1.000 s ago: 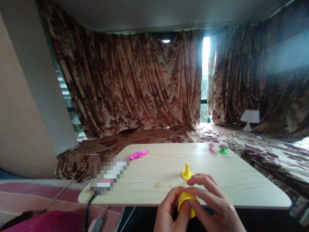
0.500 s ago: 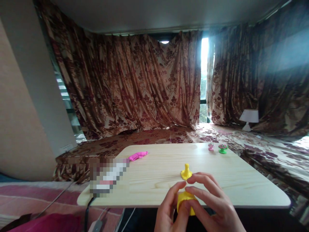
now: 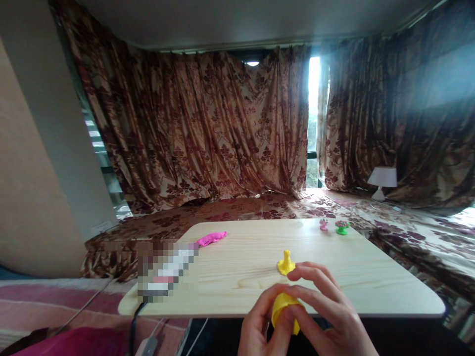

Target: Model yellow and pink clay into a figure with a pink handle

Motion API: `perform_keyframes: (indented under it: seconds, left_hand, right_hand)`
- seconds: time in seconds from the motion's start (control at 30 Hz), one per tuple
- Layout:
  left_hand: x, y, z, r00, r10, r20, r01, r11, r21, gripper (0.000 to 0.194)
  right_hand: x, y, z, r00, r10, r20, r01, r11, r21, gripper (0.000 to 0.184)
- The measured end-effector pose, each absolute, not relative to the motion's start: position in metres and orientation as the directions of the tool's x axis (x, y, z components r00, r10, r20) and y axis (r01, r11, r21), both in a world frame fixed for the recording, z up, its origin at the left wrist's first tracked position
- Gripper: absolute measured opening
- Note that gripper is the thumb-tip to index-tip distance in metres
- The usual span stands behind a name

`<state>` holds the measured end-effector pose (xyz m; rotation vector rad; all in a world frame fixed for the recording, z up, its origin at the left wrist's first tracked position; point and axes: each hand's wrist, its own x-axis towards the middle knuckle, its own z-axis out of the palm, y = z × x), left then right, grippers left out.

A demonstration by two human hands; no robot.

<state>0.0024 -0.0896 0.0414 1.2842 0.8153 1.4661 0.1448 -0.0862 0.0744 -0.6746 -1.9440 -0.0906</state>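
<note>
A cup-shaped piece of yellow modelling clay [image 3: 285, 307] is pinched between both hands just above the table's front edge. My left hand [image 3: 264, 319] grips it from the left, its thumb on the near wall and fingers curled around the far side. From the right, my right hand [image 3: 330, 309] presses the rim with thumb and fingers. Just beyond the fingers, a yellow clay stem on a flared base [image 3: 286, 265] stands upright on the table. The piece's underside is partly hidden by my hands.
The pale wooden table [image 3: 245, 247] carries a pink clay lump [image 3: 213, 239] at the far left. Small pink [image 3: 324, 225] and green [image 3: 342, 227] clay figures stand at the far right. A blurred-out object [image 3: 168, 272] with a black cable lies on the left edge.
The left fingers have moved down onto the far rim of the yellow clay piece, which is tilted slightly more. The right hand has barely moved.
</note>
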Motion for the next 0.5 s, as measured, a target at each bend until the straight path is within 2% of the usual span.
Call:
perform_keyframes:
  seconds: [0.13,0.33,0.5]
  left_hand:
    - [0.002,-0.085,0.033,0.098,0.936,0.337,-0.218,-0.31,0.925,0.033]
    - [0.0,-0.079,0.028,0.172,0.927,0.332,-0.26,-0.283,0.923,0.031]
    - [0.002,-0.084,0.033,0.171,0.942,0.29,-0.335,-0.222,0.916,0.031]
  right_hand:
    - [0.147,-0.087,0.079,-0.36,0.388,0.849,0.486,0.854,-0.184,0.031]
    - [0.144,-0.085,0.078,-0.405,0.225,0.886,0.466,0.885,-0.011,0.035]
    - [0.143,-0.086,0.073,-0.329,0.411,0.85,0.478,0.849,-0.226,0.037]
